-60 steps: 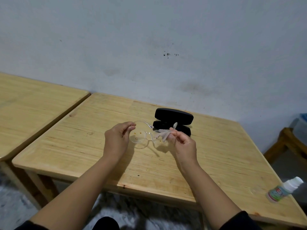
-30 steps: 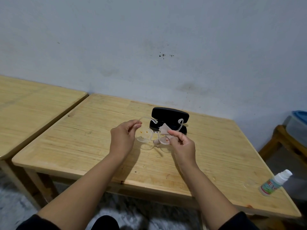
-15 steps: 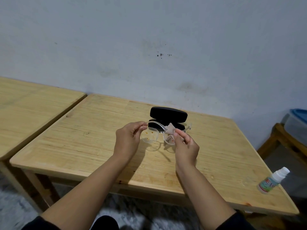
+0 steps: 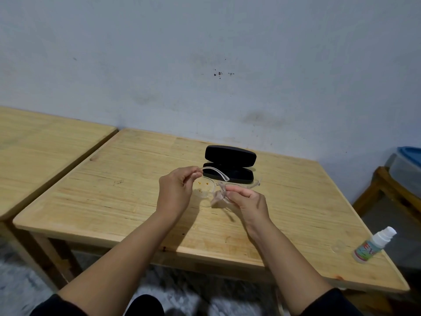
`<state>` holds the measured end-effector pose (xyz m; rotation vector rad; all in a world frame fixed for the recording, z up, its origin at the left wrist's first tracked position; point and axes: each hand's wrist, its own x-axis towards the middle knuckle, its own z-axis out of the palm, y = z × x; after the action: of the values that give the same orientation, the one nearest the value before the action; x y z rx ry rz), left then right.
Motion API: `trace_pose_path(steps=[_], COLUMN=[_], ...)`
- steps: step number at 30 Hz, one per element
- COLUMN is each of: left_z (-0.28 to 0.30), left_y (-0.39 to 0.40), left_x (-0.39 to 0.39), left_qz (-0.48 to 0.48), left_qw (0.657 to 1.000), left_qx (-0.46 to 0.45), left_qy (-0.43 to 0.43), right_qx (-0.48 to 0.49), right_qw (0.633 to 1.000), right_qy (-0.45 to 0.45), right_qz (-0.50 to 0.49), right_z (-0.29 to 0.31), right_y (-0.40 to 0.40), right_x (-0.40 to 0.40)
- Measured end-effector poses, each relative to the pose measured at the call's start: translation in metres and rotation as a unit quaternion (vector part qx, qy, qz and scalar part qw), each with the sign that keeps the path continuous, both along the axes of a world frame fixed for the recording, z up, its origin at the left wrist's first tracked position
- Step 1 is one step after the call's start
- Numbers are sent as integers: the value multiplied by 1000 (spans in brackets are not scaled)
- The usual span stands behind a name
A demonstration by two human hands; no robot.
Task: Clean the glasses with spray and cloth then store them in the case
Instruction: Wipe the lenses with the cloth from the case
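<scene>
On the worktop [image 4: 296, 201], centre frame, the case [image 4: 229, 164] lies open and empty. Left hand [image 4: 175, 192] pinches the glasses [image 4: 215, 182]; right hand [image 4: 247, 202] pinches the cloth [image 4: 216, 197] on a lens. Specks remain; wiping seems unfinished, storing undone.

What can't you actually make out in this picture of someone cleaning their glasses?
All from the head view:
- Spray bottle: label print too small and blurred to read.
- Case: interior hidden by the low angle and dark lining.
- Cloth: mostly hidden by the right hand.
- Right lens of the glasses: covered by cloth and fingers, so its cleanliness is unknown.
- Blue-lidded bin: cut off by the right edge.
</scene>
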<state>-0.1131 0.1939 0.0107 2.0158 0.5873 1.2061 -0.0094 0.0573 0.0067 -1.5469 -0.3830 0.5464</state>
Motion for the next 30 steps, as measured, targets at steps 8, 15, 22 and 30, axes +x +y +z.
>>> trace_pose_path(steps=[8, 15, 22, 30], left_z=[7, 1, -1, 1], left_y=[10, 7, -10, -18], left_x=[0, -4, 0, 4], left_qz=[-6, -1, -5, -8], left_qw=[999, 1000, 999, 999], left_qx=[-44, -19, 31, 19], left_qy=[15, 10, -25, -43], right_qx=[-76, -47, 94, 81], right_qw=[992, 994, 965, 983], right_qy=[-54, -41, 44, 19], right_qz=[84, -90, -241, -163], right_z=[4, -6, 3, 8], right_y=[-10, -8, 8, 10], right_x=[8, 5, -8, -1])
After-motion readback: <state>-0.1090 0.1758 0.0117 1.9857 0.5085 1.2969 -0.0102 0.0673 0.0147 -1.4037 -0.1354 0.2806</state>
